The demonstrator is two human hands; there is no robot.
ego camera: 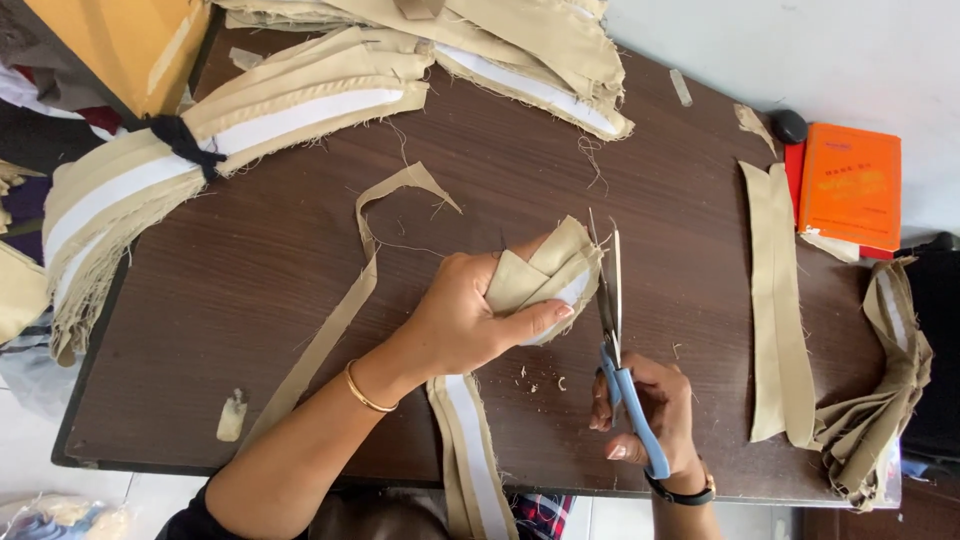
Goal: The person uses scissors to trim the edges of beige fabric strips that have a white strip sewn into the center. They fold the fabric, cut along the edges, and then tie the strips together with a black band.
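My left hand (465, 320) is closed around a folded khaki fabric piece (545, 275), thumb pressed across its front and fingers wrapped behind, holding it up just above the dark brown surface (250, 280). My right hand (645, 410) has its grip closed through the blue handles of the scissors (612, 330), and the blades point away from me, nearly straight up the picture. The fabric lies immediately left of those blades, its right edge touching or just short of them; I cannot tell whether the blades are parted around the cloth or only lying beside it. The left hand is the nearer one to the fabric, since it carries it; the right hand sits below and to the right.

The piece is tan cloth folded into several layers with a white lining strip showing at its lower edge, and its cut edges are frayed. A long tail of the same khaki band with white lining (470, 450) hangs from under my left hand toward me, off the surface's near edge. Tiny clippings (540, 380) lie scattered between my 2 hands.
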